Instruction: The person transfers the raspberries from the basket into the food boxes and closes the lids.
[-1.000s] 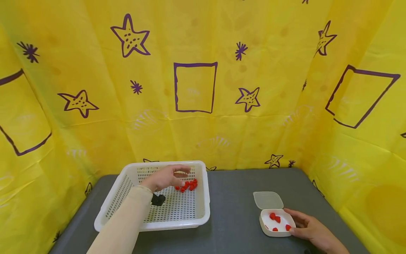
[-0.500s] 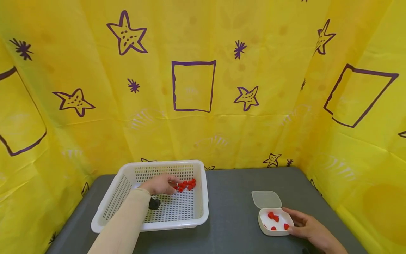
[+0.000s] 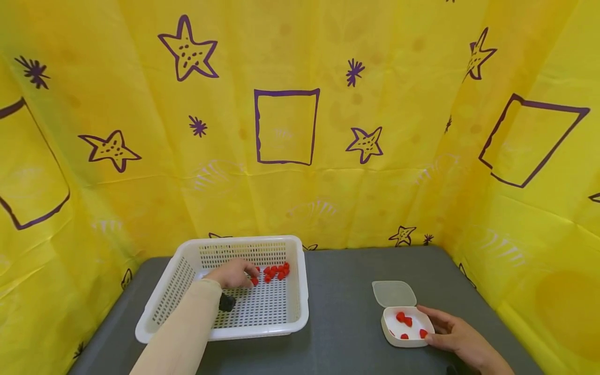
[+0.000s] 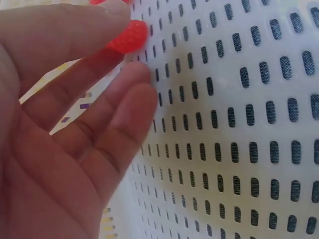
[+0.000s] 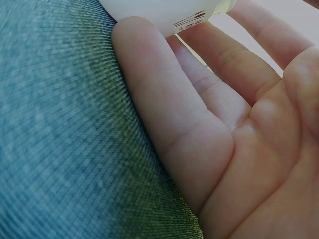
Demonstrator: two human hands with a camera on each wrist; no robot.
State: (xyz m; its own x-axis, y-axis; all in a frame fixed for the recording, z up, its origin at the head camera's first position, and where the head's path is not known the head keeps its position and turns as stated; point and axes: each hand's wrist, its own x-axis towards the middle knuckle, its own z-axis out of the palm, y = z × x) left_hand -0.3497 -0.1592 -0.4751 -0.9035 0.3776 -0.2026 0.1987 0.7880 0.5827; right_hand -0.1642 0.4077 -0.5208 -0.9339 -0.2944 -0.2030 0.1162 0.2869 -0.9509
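Note:
My left hand (image 3: pixel 233 274) is down inside the white plastic basket (image 3: pixel 300 291). Its thumb and index finger pinch a red raspberry (image 4: pixel 130 37), bumpy and close over the slotted floor in the left wrist view. Beside it, to the right, lies a cluster of several red raspberries (image 3: pixel 280 272). On the right, my right hand (image 3: pixel 461 341) grips the near-right side of a small white box (image 3: pixel 391 336), thumb at the front corner and fingers behind. Several red raspberries (image 3: pixel 404 319) lie in the box. In the right wrist view its wall (image 5: pixel 149 12) meets the fingertips.
The box's translucent lid (image 3: pixel 394 294) lies folded back behind it. Grey cloth covers the table (image 3: pixel 342 302), which carries basket and box with a gap between. A yellow patterned curtain (image 3: pixel 290 208) closes off the back and both sides.
My left hand has come down into the basket to the raspberries, then drawn slightly left, a raspberry now between its fingers. My right hand keeps its hold on the box.

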